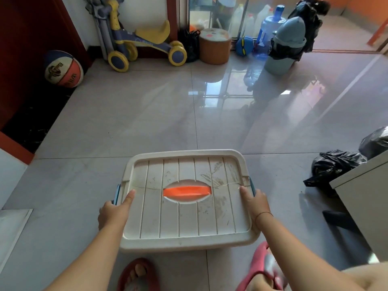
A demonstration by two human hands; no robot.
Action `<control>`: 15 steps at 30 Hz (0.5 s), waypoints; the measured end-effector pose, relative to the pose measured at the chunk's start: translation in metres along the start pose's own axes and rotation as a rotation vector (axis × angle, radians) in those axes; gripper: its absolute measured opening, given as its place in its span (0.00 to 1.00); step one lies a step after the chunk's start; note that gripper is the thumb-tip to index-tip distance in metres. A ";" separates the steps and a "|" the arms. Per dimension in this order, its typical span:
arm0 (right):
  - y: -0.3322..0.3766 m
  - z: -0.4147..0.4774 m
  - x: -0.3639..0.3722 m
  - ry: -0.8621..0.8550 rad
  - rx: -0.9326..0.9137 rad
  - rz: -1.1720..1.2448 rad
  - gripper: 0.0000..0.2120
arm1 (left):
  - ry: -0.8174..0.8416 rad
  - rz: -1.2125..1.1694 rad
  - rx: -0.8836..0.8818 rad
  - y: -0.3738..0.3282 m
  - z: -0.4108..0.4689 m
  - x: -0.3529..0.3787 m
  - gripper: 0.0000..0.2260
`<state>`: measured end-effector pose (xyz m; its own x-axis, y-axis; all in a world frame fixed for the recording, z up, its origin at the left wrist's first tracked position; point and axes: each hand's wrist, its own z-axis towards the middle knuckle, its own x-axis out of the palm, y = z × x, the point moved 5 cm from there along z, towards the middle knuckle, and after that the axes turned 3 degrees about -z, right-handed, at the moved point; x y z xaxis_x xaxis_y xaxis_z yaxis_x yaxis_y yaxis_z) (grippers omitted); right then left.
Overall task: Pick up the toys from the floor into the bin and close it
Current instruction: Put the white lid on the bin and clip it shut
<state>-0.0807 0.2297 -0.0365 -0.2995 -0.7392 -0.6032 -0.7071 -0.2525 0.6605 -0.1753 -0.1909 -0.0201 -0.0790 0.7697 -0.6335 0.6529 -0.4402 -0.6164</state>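
Gripping the closed bin [189, 219], left hand [114, 211] and right hand [255, 204] curl fingers [110, 204] round its latches [118, 191]; basketball [64, 69], ride-on toy [147, 46] and black bags [333, 166] edge the tiled floor [126, 114].

Both arms reach forward; the left hand [114, 211] and right hand [257, 203] grip opposite lid [184, 217] edges, thumbs on top.

The cream plastic bin lid [184, 223] is striped with grooves, its recessed handle [186, 191] orange, its side latches [117, 193] teal. The round basketball [63, 69] has navy, white and orange panels.
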 end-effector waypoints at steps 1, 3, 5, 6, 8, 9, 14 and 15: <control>-0.001 -0.004 -0.001 0.011 0.007 0.006 0.24 | 0.006 -0.006 0.006 0.002 -0.005 -0.001 0.37; 0.000 -0.007 -0.002 0.037 -0.001 0.033 0.18 | 0.035 -0.039 0.040 0.005 -0.012 -0.002 0.33; 0.005 -0.010 -0.004 0.056 -0.023 0.054 0.16 | 0.064 -0.047 0.096 0.005 -0.016 -0.002 0.34; 0.007 -0.011 -0.005 0.064 -0.029 0.058 0.17 | 0.069 -0.038 0.120 0.007 -0.017 -0.003 0.36; 0.008 -0.015 -0.006 0.070 -0.023 0.046 0.18 | 0.069 -0.017 0.141 0.011 -0.019 -0.004 0.37; 0.006 -0.016 -0.006 0.077 -0.005 0.046 0.19 | 0.070 -0.019 0.129 0.013 -0.020 -0.005 0.36; 0.012 -0.001 -0.008 0.235 0.058 0.127 0.23 | 0.206 -0.146 -0.018 0.014 -0.003 -0.001 0.33; 0.021 0.003 -0.009 0.291 0.029 0.160 0.25 | 0.241 -0.186 -0.059 0.011 0.002 -0.002 0.31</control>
<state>-0.0944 0.2331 -0.0181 -0.2154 -0.9163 -0.3375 -0.6850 -0.1046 0.7210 -0.1696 -0.1977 -0.0266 -0.0248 0.9251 -0.3789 0.6874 -0.2594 -0.6783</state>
